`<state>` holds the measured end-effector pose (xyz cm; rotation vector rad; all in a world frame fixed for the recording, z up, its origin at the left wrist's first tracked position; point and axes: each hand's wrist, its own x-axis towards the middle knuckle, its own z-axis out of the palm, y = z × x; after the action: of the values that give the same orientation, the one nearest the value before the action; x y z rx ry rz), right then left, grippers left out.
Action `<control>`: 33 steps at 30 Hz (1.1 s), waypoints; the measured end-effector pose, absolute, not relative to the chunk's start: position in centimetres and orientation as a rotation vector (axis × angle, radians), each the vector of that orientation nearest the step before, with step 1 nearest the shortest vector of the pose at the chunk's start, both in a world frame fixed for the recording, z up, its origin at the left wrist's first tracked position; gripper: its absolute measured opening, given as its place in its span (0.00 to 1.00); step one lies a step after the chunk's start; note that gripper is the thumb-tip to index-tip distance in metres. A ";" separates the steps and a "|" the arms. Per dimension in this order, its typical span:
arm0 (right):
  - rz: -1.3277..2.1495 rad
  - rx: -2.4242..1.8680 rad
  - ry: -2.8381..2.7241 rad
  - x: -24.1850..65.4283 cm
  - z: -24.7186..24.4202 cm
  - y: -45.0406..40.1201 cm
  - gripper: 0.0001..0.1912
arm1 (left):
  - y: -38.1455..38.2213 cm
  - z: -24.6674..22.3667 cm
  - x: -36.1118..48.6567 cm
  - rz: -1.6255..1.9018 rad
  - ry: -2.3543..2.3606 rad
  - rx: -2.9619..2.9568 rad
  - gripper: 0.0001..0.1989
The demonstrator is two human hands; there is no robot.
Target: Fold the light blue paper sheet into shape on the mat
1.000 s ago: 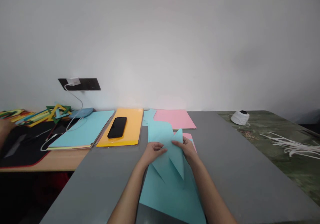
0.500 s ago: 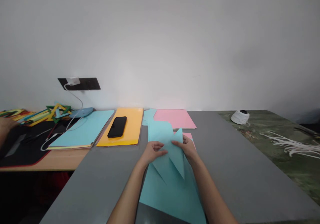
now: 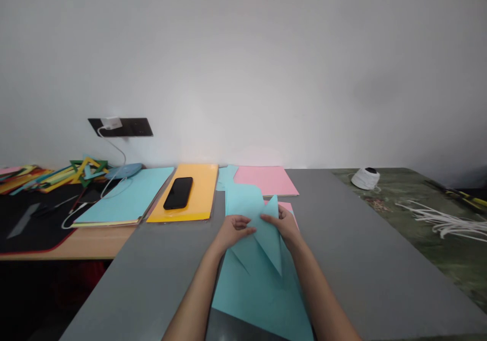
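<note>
A large sheet of light blue paper (image 3: 262, 295) lies on the grey table, with folded blue paper (image 3: 243, 204) above it. My left hand (image 3: 235, 232) holds the left side of the folded paper, thumb and fingers curled around it. On the right, my right hand (image 3: 283, 224) pinches a folded, pointed part between thumb and fingers. A triangular flap hangs down below my right hand. The fingers behind the paper are partly hidden.
A black phone (image 3: 178, 193) lies on a yellow packet (image 3: 203, 189). Pink sheets (image 3: 266, 180) are behind my hands. Blue sheets (image 3: 129, 199) and a white cable (image 3: 125, 158) are left; white string (image 3: 365, 178) and white strips (image 3: 445, 219) are right.
The other person's hand at the far left has gone out of view. The folded flap has shifted very slightly; my hands have barely moved.
</note>
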<state>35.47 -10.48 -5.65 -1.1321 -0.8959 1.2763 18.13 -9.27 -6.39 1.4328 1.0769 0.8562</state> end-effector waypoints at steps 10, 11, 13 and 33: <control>1.280 -1.021 -0.853 36.5 -5.8 -10.1 0.21 | -9.1 -6.7 18.1 0.865 1.067 1.406 0.20; 1.259 -1.030 -0.845 36.7 -5.9 -10.0 0.20 | -9.2 -6.7 18.1 0.864 1.060 1.410 0.20; 1.206 -1.075 -0.817 37.0 -6.0 -9.9 0.19 | -9.2 -6.7 18.1 0.864 1.040 1.413 0.20; 1.157 -1.056 -0.604 37.5 -5.9 -10.0 0.16 | -9.9 -5.6 18.9 0.819 1.005 1.437 0.18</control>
<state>37.51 -9.96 -5.92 -1.0560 -0.6040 1.1570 18.88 -9.95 -5.64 1.4372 1.0053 0.8187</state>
